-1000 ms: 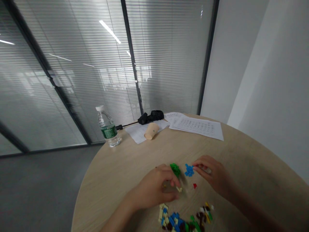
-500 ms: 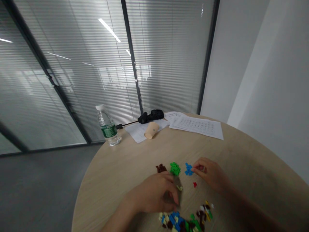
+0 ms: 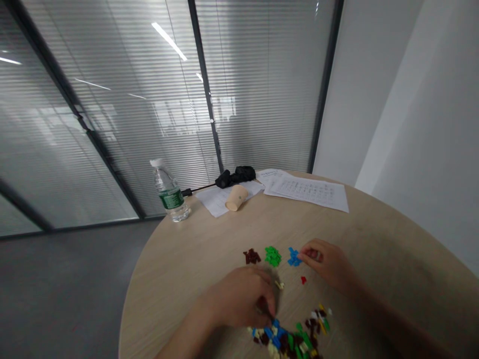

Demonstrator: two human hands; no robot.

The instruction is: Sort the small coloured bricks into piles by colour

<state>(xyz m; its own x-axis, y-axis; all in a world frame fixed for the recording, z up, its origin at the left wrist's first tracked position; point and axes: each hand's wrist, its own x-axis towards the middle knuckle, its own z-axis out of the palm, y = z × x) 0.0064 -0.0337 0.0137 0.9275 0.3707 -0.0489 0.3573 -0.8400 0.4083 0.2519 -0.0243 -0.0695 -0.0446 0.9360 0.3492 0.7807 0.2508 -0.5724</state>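
Observation:
My left hand (image 3: 245, 296) reaches over the near edge of a mixed pile of small toy bricks (image 3: 290, 341). Its fingers are curled down and pressed together at the blue bricks there; whatever is between them is hidden. With thumb and forefinger pinched, my right hand (image 3: 325, 259) touches the right side of a small blue brick pile (image 3: 294, 257); I cannot make out what it holds. To the left are a green brick pile (image 3: 273, 256) and a dark brown one (image 3: 252, 256). A few cream bricks (image 3: 280, 284) and a red one (image 3: 303, 280) lie closer to me.
At the back of the round wooden table (image 3: 179, 264) stand a water bottle (image 3: 170, 193) and a tipped paper cup (image 3: 236, 198). Printed sheets (image 3: 310, 193) and a black folded umbrella-like object (image 3: 239, 175) lie behind. Glass panels with blinds (image 3: 258, 89) rise beyond.
My left hand's fingers have come down to the blue bricks of the mixed pile, and more of the brown pile shows. My right hand stays at the blue pile. The view has shifted slightly.

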